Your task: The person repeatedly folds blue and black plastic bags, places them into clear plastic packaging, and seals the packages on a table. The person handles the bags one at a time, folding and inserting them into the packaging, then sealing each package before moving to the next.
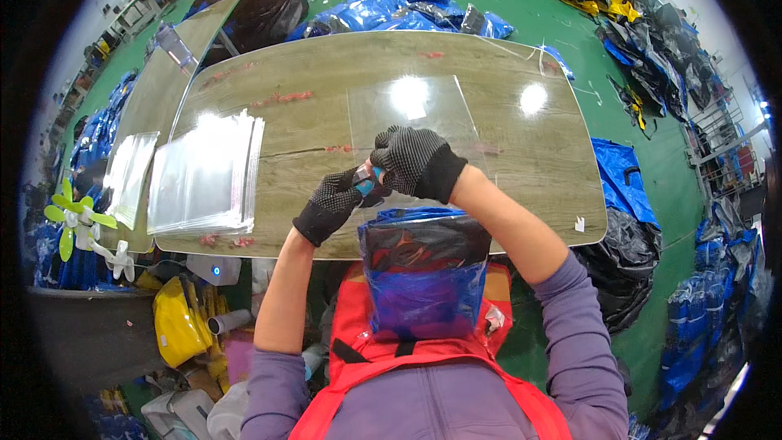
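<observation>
Both of my hands wear dark dotted gloves and meet over the near edge of the table. My left hand (332, 202) is closed around a small blue thing (365, 185), whose kind I cannot make out. My right hand (413, 163) is closed too, its fingertips pressed together right at that blue thing; anything inside the fingers is hidden. Beneath and beyond my right hand a clear plastic bag (436, 110) lies flat on the table. Against my lap, below the hands, leans a folded blue and black bundle (423, 277) in clear plastic.
On the wood-patterned table (529, 171), a stack of clear plastic bags (204, 183) lies to the left, with more bags (130, 171) beside it. A green-bladed fan (80, 218) stands at far left. Blue bundles (407, 12) lie on the green floor behind the table.
</observation>
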`<control>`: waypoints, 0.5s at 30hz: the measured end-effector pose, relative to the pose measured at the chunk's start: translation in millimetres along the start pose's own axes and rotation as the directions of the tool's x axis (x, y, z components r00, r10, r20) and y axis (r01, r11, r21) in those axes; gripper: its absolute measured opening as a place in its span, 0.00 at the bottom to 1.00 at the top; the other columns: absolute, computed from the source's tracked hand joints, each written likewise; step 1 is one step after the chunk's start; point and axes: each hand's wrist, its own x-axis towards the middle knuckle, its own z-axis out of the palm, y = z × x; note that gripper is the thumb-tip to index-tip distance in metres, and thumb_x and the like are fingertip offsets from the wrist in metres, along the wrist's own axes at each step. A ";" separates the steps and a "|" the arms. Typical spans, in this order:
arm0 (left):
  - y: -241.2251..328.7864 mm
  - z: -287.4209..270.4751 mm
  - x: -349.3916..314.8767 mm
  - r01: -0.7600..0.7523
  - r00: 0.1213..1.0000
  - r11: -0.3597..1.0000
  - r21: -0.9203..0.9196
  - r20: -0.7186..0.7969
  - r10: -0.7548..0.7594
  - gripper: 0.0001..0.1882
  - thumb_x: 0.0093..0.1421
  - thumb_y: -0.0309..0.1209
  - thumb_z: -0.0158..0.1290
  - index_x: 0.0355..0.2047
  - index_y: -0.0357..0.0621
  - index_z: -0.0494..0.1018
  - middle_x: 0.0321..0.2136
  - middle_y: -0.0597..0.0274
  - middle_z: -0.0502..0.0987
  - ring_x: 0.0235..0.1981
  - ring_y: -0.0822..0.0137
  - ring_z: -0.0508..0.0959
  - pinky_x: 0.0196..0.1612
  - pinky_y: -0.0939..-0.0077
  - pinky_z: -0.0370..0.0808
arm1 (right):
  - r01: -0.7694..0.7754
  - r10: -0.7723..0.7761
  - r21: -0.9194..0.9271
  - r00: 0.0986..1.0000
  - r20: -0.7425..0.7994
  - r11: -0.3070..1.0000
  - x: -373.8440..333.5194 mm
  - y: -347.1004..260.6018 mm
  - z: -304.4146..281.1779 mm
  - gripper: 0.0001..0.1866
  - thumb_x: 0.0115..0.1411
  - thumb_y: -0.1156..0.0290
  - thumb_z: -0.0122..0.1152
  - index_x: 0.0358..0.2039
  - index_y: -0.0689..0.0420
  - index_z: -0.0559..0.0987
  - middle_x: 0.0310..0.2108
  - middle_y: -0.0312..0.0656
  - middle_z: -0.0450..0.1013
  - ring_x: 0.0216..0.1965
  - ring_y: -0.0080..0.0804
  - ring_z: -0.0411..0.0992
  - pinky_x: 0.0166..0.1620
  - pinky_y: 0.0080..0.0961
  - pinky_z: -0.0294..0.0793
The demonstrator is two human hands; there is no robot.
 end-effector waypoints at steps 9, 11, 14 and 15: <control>3.9 -8.8 -6.0 -0.052 0.988 0.988 -0.149 0.136 0.072 0.20 0.64 0.36 0.50 0.51 0.33 0.70 0.44 0.50 0.77 0.44 0.64 0.78 0.50 0.71 0.74 | 0.017 0.022 0.061 0.808 -0.589 0.998 -43.1 137.8 -59.1 0.09 0.58 0.68 0.50 0.36 0.54 0.78 0.23 0.44 0.74 0.27 0.37 0.74 0.35 0.34 0.74; 1.5 -10.5 -5.1 0.084 0.994 0.930 -0.357 0.091 -0.055 0.22 0.65 0.38 0.49 0.52 0.32 0.69 0.45 0.48 0.76 0.45 0.60 0.78 0.50 0.67 0.75 | -0.418 0.570 0.413 0.388 -0.725 0.809 -80.4 131.6 -119.0 0.10 0.58 0.72 0.50 0.40 0.55 0.77 0.30 0.43 0.74 0.32 0.35 0.74 0.38 0.32 0.74; -0.8 -9.6 -2.4 0.108 0.992 0.901 -0.419 0.099 -0.073 0.24 0.65 0.40 0.47 0.54 0.32 0.67 0.45 0.46 0.75 0.45 0.54 0.78 0.50 0.60 0.75 | -0.288 0.485 0.394 0.590 -0.645 0.873 -101.8 92.9 -107.5 0.14 0.58 0.77 0.51 0.45 0.57 0.76 0.41 0.41 0.75 0.38 0.32 0.74 0.42 0.28 0.74; -0.2 -9.0 -1.7 0.102 0.993 0.906 -0.411 0.099 -0.067 0.24 0.65 0.40 0.47 0.53 0.32 0.67 0.44 0.46 0.76 0.46 0.54 0.78 0.50 0.61 0.75 | -0.191 0.358 0.342 0.764 -0.536 0.920 -97.4 72.0 -84.6 0.15 0.58 0.79 0.51 0.46 0.57 0.76 0.44 0.41 0.75 0.40 0.31 0.74 0.43 0.27 0.74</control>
